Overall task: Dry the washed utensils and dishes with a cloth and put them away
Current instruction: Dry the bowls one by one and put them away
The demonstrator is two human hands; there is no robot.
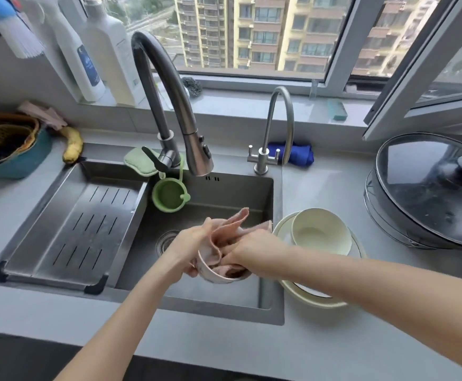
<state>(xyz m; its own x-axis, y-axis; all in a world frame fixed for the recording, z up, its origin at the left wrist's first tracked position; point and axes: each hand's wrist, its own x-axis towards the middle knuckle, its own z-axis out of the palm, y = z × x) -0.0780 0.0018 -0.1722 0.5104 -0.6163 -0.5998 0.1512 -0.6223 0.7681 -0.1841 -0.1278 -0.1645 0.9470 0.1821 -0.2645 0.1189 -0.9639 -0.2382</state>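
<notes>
My left hand [192, 244] cups a small pale bowl [211, 274] from outside, fingers curled under its wall, tipping its mouth toward my right hand [254, 250]. That hand is bunched round a pink cloth [232, 226] and pushes it down inside the bowl so the wipe reaches the bottom. I hold both above the sink [224, 193], I judge so that drips fall there and not on the desk [334, 345]. Just right of the sink, a cream bowl [320, 232] sits nested in wider dishes [306, 296], close by for drying next.
</notes>
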